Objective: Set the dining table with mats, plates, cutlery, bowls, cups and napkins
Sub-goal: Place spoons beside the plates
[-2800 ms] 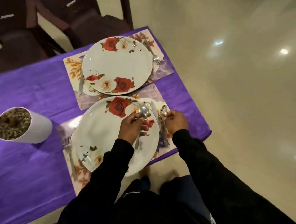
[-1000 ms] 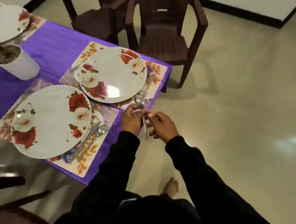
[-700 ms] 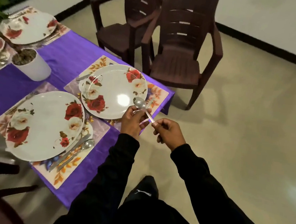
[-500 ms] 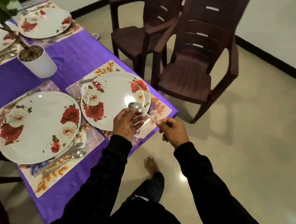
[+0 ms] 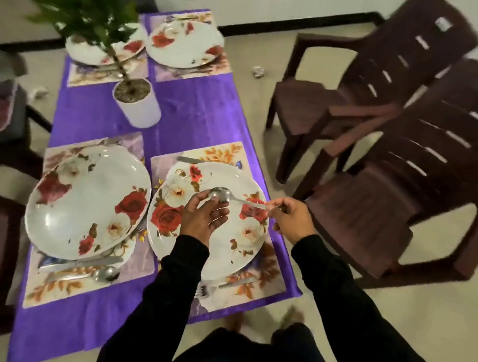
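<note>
Both hands hold one metal spoon (image 5: 231,198) above the near right floral plate (image 5: 224,255). My left hand (image 5: 203,217) pinches the spoon's bowl; my right hand (image 5: 291,216) grips the handle end. That plate rests on a floral mat (image 5: 263,279) with a fork (image 5: 202,289) and knife at its near edge. The near left plate (image 5: 83,204) has a spoon (image 5: 104,273) and knife beside it on its mat. Two more plates (image 5: 186,44) sit at the far end of the purple tablecloth (image 5: 192,112).
A white pot (image 5: 138,104) with a green plant stands mid-table. Two dark brown plastic chairs (image 5: 393,172) stand right of the table on the pale floor. Dark chairs are at the left edge. Crumpled paper (image 5: 258,71) lies on the floor.
I have moved around the table's end, so the view now runs along its length. Both hands, still on the spoon, have come over the near right plate.
</note>
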